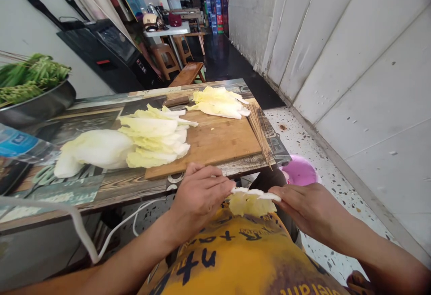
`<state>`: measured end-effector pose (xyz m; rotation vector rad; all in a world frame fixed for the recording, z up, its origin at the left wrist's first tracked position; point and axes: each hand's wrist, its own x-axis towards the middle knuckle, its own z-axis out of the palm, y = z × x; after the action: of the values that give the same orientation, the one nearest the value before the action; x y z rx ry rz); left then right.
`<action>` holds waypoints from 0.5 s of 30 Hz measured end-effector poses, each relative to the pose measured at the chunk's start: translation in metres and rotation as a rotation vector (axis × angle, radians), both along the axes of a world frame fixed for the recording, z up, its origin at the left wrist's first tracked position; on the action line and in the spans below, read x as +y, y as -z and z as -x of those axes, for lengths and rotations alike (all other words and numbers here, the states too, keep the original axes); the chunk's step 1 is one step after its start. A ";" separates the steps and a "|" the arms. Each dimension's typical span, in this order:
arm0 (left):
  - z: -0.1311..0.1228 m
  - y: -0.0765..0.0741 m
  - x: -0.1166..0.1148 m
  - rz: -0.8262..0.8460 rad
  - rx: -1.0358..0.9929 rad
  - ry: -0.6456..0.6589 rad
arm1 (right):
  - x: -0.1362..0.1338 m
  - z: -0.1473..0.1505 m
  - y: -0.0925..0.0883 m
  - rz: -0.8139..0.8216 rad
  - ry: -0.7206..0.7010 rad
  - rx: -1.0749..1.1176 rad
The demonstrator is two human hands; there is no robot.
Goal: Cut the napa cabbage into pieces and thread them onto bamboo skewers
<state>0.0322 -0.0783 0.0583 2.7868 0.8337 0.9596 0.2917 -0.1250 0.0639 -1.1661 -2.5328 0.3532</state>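
My left hand [198, 191] and my right hand [303, 205] hold a piece of cabbage leaf [251, 200] between them, just below the table's near edge, over my yellow shirt. Each hand pinches one end of its white stalk; the pale yellow leafy part hangs under it. On the wooden cutting board [215, 144] lie two piles of cabbage leaves, one at its left [153, 135] and one at its far end [218, 102]. A bundle of thin bamboo skewers [259, 131] lies along the board's right edge.
A whole cabbage chunk [94, 151] lies left of the board beside green-handled scissors [42, 176]. A metal bowl [37, 106] of green vegetables sits far left. A pink basin [299, 171] stands on the floor under the table's right corner. Stools and another table stand farther back.
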 end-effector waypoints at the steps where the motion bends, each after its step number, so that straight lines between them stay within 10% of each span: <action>1: 0.001 -0.001 0.001 0.011 0.022 0.001 | 0.002 0.000 0.001 0.011 -0.004 0.015; 10: 0.026 -0.019 0.006 -0.011 -0.420 -0.434 | 0.019 -0.013 0.004 0.058 0.359 0.378; 15: 0.001 0.007 -0.001 0.632 -0.567 -0.227 | 0.020 0.013 -0.004 -0.102 0.430 0.429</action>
<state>0.0311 -0.0789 0.0517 1.7966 1.1146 1.1731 0.2789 -0.1055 0.0677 -1.3805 -1.8587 0.3175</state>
